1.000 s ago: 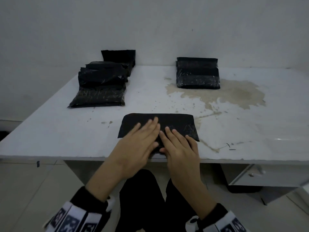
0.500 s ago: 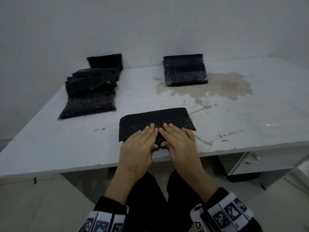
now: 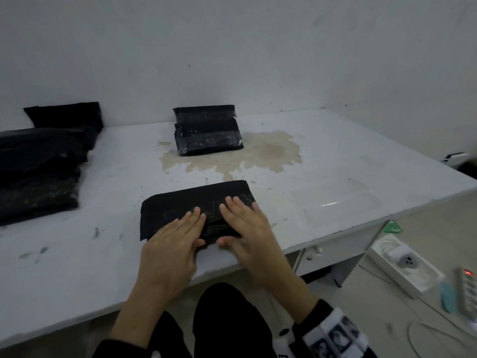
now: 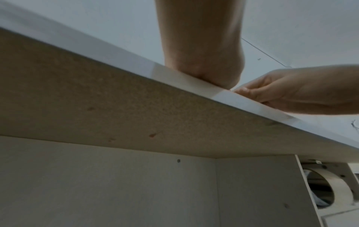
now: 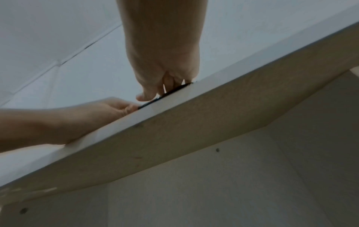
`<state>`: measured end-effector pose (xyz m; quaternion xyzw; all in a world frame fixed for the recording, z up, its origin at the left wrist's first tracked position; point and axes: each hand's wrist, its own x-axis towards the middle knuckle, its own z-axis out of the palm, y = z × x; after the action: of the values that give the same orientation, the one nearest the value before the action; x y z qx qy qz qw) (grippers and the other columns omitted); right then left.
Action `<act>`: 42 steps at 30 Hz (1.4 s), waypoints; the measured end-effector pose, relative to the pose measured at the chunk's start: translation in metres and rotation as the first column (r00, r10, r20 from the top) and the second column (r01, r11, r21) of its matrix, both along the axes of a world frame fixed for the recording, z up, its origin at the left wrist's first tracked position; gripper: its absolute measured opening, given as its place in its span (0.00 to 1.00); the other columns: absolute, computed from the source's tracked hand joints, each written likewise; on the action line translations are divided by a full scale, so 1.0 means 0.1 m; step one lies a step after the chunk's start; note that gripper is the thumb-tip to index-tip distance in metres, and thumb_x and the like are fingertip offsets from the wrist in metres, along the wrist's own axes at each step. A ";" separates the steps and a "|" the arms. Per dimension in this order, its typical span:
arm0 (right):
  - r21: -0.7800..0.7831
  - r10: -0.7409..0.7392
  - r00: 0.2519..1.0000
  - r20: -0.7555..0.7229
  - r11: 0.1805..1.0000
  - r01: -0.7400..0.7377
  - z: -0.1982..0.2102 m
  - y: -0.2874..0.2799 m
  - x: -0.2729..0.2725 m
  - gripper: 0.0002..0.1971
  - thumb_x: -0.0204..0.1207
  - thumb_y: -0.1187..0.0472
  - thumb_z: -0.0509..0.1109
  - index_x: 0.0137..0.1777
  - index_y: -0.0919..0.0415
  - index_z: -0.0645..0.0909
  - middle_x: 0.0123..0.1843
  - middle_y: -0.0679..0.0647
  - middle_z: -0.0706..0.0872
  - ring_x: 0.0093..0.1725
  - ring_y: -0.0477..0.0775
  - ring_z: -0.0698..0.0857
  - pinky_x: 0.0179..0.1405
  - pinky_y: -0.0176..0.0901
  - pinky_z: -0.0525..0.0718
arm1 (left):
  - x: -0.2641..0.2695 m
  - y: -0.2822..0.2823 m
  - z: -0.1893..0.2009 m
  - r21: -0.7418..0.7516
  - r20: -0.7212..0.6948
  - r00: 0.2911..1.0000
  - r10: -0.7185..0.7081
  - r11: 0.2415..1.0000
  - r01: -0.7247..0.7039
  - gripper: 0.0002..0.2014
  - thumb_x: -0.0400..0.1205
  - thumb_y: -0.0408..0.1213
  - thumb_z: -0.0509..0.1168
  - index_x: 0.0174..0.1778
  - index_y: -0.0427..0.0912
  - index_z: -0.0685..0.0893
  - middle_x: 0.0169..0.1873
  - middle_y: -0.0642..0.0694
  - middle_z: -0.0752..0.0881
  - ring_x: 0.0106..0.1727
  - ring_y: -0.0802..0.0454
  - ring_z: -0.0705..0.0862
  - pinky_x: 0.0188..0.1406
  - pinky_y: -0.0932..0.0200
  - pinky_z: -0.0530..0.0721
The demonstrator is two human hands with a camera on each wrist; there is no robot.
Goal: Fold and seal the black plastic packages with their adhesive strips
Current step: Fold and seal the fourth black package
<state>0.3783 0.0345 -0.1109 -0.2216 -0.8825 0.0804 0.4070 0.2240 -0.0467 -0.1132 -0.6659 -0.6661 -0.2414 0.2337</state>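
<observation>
Black plastic forms the package (image 3: 196,202) that is seen just below the centre of the head view, lying flat near the front edge of the white table (image 3: 335,161). The left hand (image 3: 170,244) is laid on its lower left part with the fingers straight and close together, pressed flat; its thumb is seen at the package's near edge. The right hand (image 3: 247,228) is laid on the lower right part, fingers likewise straight and slightly spread, with the thumb tucked at the near edge. Whether either thumb is slipped under the plastic cannot be told. The adhesive strip cannot be made out under the hands.

In the upper middle of the head view a stack of folded packages (image 3: 207,133) is seen on a brown stain (image 3: 268,151). At the left edge a pile of packages (image 3: 38,166) is cut off by the frame.

In the left wrist view only the wrist and heel of the left hand (image 4: 204,64) are shown above the table edge (image 4: 116,64), the fingers being hidden; the right hand (image 4: 291,90) is seen at the right. In the right wrist view a thin black sliver of the package (image 5: 174,89) is glimpsed beneath the right hand (image 5: 165,72), with the left hand (image 5: 87,116) at the left. At the lower right of the head view, blurred items on the floor are hard to identify.
</observation>
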 end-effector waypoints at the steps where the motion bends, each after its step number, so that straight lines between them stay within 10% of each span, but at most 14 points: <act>1: 0.001 0.028 0.997 -0.069 1.000 -0.028 0.07 0.06 0.15 0.21 0.74 0.55 0.63 0.63 0.66 0.81 0.64 0.58 0.84 0.67 0.50 0.76 0.73 0.38 0.61 | 0.00 0.02 0.00 -0.004 0.003 1.000 -0.005 1.000 0.005 0.22 0.81 0.42 0.51 0.56 0.35 0.87 0.55 0.40 0.87 0.53 0.45 0.88 0.61 0.56 0.69; 4: -0.077 -0.028 0.988 -0.149 0.997 0.017 0.34 0.38 0.69 0.13 0.76 0.68 0.63 0.57 0.62 0.84 0.52 0.48 0.86 0.54 0.45 0.81 0.58 0.32 0.76 | 0.01 0.10 -0.01 -0.034 0.028 1.000 0.001 0.999 0.000 0.28 0.87 0.46 0.42 0.58 0.35 0.86 0.56 0.41 0.87 0.55 0.46 0.87 0.62 0.57 0.69; 12: -0.293 0.002 0.726 0.688 0.916 0.275 0.96 1.86 1.19 0.20 0.77 0.77 0.61 0.59 0.57 0.84 0.54 0.52 0.84 0.55 0.50 0.83 0.42 0.22 0.75 | 0.07 0.37 0.06 -0.118 0.048 0.999 0.008 0.993 -0.002 0.33 0.88 0.48 0.35 0.59 0.37 0.86 0.58 0.43 0.86 0.56 0.48 0.87 0.63 0.58 0.68; 22: -0.305 0.241 0.373 0.896 0.944 0.123 0.88 2.38 0.56 0.33 0.78 0.77 0.60 0.77 0.46 0.65 0.80 0.46 0.61 0.78 0.50 0.60 0.69 0.38 0.61 | 0.09 0.40 0.06 -0.147 0.087 0.996 0.023 0.989 -0.010 0.32 0.88 0.48 0.36 0.60 0.38 0.85 0.60 0.45 0.85 0.58 0.49 0.86 0.65 0.64 0.68; 32: -0.427 0.317 0.620 0.718 0.904 0.032 0.69 2.45 0.57 0.20 0.72 0.78 0.67 0.59 0.57 0.81 0.58 0.50 0.76 0.59 0.48 0.76 0.43 0.19 0.74 | 0.08 0.42 0.06 -0.125 0.073 0.997 0.030 0.992 -0.020 0.30 0.88 0.48 0.38 0.60 0.37 0.85 0.60 0.44 0.85 0.58 0.49 0.86 0.68 0.68 0.64; 42: -0.475 0.318 0.619 0.718 0.874 0.102 0.66 2.46 0.53 0.18 0.72 0.69 0.73 0.59 0.55 0.76 0.48 0.51 0.80 0.49 0.50 0.78 0.53 0.42 0.77 | 0.08 0.42 0.04 -0.089 0.033 0.999 0.030 0.996 -0.027 0.30 0.88 0.48 0.39 0.61 0.37 0.84 0.60 0.44 0.85 0.59 0.48 0.85 0.63 0.61 0.69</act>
<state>0.4312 0.2801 -0.0452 -0.2703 -0.9347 0.2137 -0.0875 0.2315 -0.0044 -0.1093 -0.6618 -0.6894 -0.2198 0.1962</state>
